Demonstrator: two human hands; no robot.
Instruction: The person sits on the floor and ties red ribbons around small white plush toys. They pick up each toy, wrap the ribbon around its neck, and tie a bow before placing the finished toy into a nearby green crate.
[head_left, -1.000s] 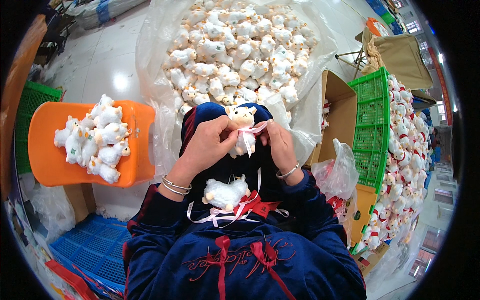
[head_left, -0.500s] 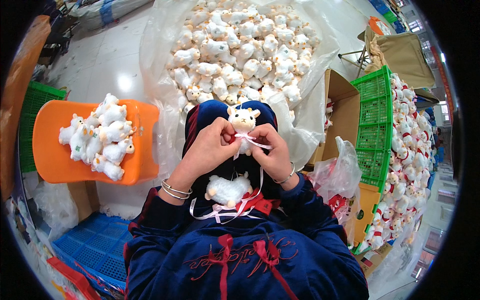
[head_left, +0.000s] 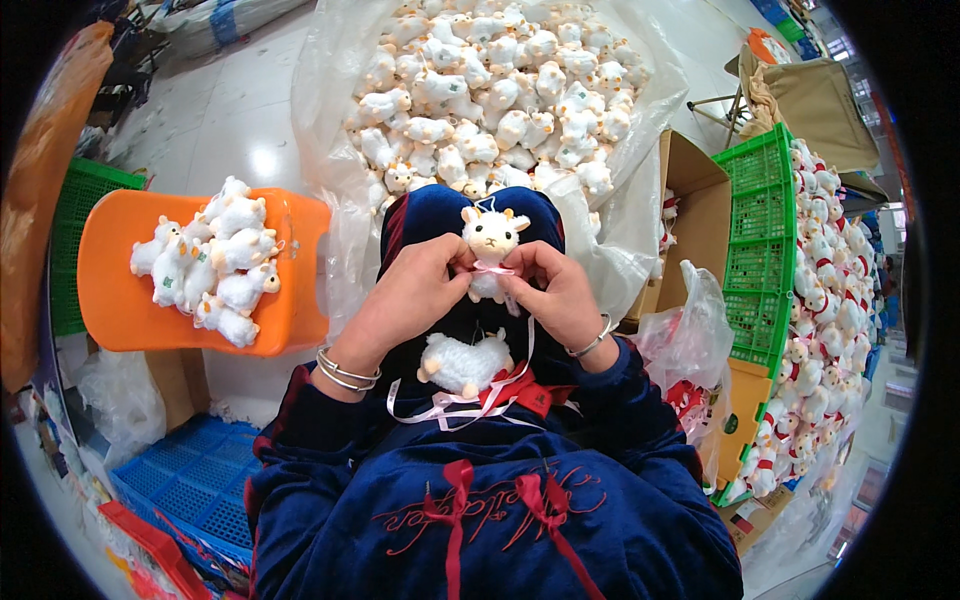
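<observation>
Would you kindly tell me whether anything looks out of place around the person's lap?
No damage stands out. Only the lap looks untidy: loose pale pink ribbons trail in uneven loops beside a white plush animal and red pieces, instead of lying straight.

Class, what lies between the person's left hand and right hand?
In the head view, a white plush animal with a pink ribbon at its neck is between the left hand and the right hand.

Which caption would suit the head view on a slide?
Left hand and right hand hold a thin pink ribbon at the neck of a small white plush animal.
</observation>
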